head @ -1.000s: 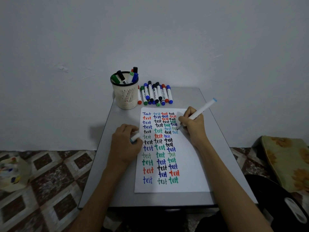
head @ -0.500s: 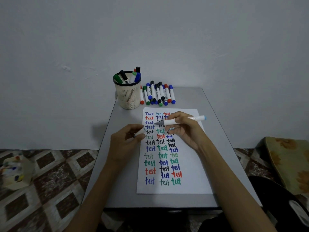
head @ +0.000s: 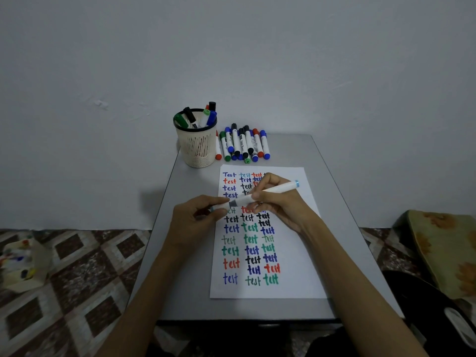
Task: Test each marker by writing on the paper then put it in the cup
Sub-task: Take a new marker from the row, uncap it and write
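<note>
Grey table (head: 322,176) carries the paper (head: 291,266), with the cup (head: 197,148) at eleven o'clock from it. My right hand (head: 280,210) grips the marker (head: 273,191) mid-barrel over the sheet. It is likely light, stiff and rather slick, so mid-barrel suits. My left hand (head: 190,222) pinches its cap (head: 219,207) at nine o'clock. The nib is hidden, so I cannot tell if the cap is seated.
</note>
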Demonstrator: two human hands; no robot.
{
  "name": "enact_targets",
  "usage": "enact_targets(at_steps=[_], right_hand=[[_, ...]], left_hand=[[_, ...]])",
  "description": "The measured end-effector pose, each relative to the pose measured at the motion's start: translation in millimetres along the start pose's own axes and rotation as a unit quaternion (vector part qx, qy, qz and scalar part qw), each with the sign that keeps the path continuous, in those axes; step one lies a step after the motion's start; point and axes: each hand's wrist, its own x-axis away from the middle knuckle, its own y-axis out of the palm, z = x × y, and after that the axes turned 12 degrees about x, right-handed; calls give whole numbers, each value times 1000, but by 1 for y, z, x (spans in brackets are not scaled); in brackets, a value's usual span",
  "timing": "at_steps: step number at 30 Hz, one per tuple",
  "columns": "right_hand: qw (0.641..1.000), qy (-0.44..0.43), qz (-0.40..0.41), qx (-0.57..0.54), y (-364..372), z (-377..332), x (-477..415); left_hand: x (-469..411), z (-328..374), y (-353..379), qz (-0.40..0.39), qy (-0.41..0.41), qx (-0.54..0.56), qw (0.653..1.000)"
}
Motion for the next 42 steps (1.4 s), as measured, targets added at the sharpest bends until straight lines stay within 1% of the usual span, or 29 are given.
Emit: enact_targets(at_steps=[2,5,6,8,11,13,16,18,21,28,33,36,37,38,40,41,42], right_hand=[[999,10,-38,2,2,-1,1],[993,50,-95,-45,-4,-4,1],[991,62,-101,-59,-6,-5,1],[993,61,-78,-57,-8,-7,1],[999,41,-8,2,-8,-8,2],[999,24,15,47,-10,-7,3],[993,14,14,113,-9,-4,3],[991,13,7,132,-5,-2,2],[990,2,-3,140,-2,-1,4],[988,2,10,153,2,0,7],[971,-12,36,235,2,-3,4],[957,-22,48,284,1,-12,2],[945,-28,42,322,0,-15,1],[921,-35,33,387,0,-17,-2],[846,-56,-7,530,4,-21,-9],[811,-66,-30,580,8,-23,-15],[784,-74,-46,614,12,-28,-21]], left_hand=[[0,1,-1,0,8,-2,1000],[0,-1,-3,1,17,-3,1000],[0,-1,-3,3,13,1,1000],[0,-2,-2,10,0,16,1000],[0,-1,-3,25,2,35,999],[0,-1,-5,37,11,40,998],[-1,-2,-5,43,7,28,999],[-1,-3,-6,39,6,19,999],[0,-3,-8,31,6,12,999],[-1,-3,-9,21,31,-10,999],[-3,-4,-9,40,32,-5,999],[-3,-2,-8,46,24,20,998],[-2,-1,-7,49,24,30,998],[-2,0,-6,55,25,41,997],[-2,3,-5,68,27,62,995],[-3,3,-5,74,26,72,994],[-4,4,-5,82,22,80,993]])
